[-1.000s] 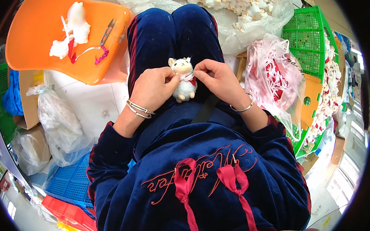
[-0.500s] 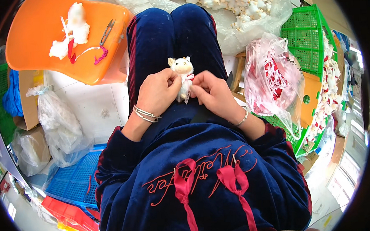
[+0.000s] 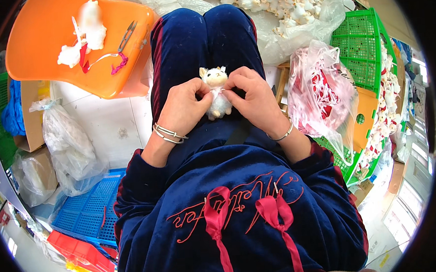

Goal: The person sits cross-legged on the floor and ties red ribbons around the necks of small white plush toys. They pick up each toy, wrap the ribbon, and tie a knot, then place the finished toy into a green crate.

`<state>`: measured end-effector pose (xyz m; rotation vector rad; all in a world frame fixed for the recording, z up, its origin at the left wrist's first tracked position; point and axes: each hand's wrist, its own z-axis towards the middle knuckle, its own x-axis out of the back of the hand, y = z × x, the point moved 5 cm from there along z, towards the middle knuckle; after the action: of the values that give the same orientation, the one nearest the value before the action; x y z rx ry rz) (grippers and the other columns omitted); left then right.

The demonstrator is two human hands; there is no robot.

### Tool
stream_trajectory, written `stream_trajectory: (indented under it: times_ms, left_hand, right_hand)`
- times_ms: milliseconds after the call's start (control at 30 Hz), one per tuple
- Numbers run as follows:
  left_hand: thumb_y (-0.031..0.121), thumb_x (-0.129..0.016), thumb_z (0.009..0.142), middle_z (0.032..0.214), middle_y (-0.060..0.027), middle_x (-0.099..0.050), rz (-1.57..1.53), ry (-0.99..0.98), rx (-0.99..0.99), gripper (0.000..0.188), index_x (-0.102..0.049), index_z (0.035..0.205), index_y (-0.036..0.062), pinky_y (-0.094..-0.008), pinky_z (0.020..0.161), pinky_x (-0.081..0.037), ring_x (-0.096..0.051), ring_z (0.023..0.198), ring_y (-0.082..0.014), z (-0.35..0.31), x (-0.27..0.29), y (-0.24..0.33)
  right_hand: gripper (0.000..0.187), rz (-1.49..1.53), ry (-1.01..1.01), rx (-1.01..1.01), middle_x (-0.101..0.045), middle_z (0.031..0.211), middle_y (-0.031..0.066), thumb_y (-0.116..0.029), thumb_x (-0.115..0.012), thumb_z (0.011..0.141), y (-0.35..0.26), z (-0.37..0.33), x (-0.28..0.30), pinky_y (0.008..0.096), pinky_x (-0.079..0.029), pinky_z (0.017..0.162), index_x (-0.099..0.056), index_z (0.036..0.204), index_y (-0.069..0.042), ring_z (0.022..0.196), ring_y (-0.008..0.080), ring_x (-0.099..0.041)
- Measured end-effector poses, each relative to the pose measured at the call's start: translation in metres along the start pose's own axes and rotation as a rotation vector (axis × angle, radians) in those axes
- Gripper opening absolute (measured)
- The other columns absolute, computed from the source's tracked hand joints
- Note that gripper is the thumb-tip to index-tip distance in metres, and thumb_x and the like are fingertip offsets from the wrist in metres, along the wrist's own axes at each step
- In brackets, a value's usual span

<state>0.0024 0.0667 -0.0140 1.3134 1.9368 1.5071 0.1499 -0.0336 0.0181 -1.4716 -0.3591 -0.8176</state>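
Note:
A small white plush animal toy with a beige muzzle and little ears sits upright on my lap, facing up. Round its neck runs a thin white ribbon. My left hand is closed in a pinch at the ribbon on the toy's left side in view. On the other side my right hand pinches the ribbon between thumb and forefinger, close to the toy's cheek. The fingertips partly hide the ribbon's ends.
An orange stool at left holds white plush pieces, thread snips and ribbons. Many white toys lie on plastic sheeting ahead. At right are a bag of red and white ribbons and green crates; a blue crate stands lower left.
My right hand has moved up from the toy's side to its neck. The red part of the ribbon seen by those fingers is out of sight, and the toy's belly shows more.

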Motion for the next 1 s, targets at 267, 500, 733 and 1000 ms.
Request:
stream_trajectory:
  times_ms: [267, 500, 733, 1000]
  left_hand:
    - [0.015, -0.067, 0.094, 0.073, -0.009, -0.069, -0.25, -0.115, 0.237, 0.02, -0.065, 0.095, -0.0044, -0.0257, 0.052, -0.052, -0.069, 0.058, -0.0119, -0.001, -0.007, -0.01]
    - [0.026, -0.073, 0.096, 0.07, -0.0033, -0.067, -0.221, -0.076, 0.215, 0.031, -0.063, 0.085, -0.0004, -0.021, 0.047, -0.047, -0.063, 0.053, -0.0074, 0.004, -0.012, 0.0]
    - [0.027, -0.076, 0.092, 0.064, -0.0117, -0.067, -0.021, 0.055, 0.066, 0.034, -0.066, 0.079, -0.0026, -0.0303, 0.053, -0.051, -0.067, 0.055, -0.0175, 0.005, -0.02, -0.006]
    - [0.027, -0.076, 0.094, 0.06, -0.009, -0.065, 0.139, 0.093, -0.045, 0.036, -0.063, 0.075, -0.0017, -0.0272, 0.046, -0.049, -0.064, 0.049, -0.0123, 0.005, -0.023, -0.007]
  right_hand:
    - [0.021, 0.146, -0.285, -0.46, -0.072, 0.08, 0.0163, -0.021, -0.069, 0.092, 0.004, 0.002, 0.004, 0.0395, -0.053, 0.066, -0.068, 0.093, 0.0, 0.071, 0.0354, -0.069]
    - [0.018, 0.121, -0.232, -0.408, -0.07, 0.081, 0.0131, -0.02, -0.07, 0.09, 0.006, -0.012, 0.001, 0.0405, -0.053, 0.069, -0.068, 0.091, -0.002, 0.077, 0.0331, -0.069]
    - [0.015, -0.128, -0.072, 0.146, -0.061, 0.086, 0.0061, -0.002, -0.076, 0.079, -0.004, -0.023, 0.001, 0.038, -0.047, 0.074, -0.07, 0.092, -0.005, 0.083, 0.028, -0.058]
    - [0.014, 0.027, -0.241, -0.049, -0.064, 0.089, 0.0092, -0.008, -0.071, 0.087, -0.004, -0.021, 0.007, 0.0398, -0.05, 0.076, -0.07, 0.1, -0.003, 0.083, 0.0274, -0.061]
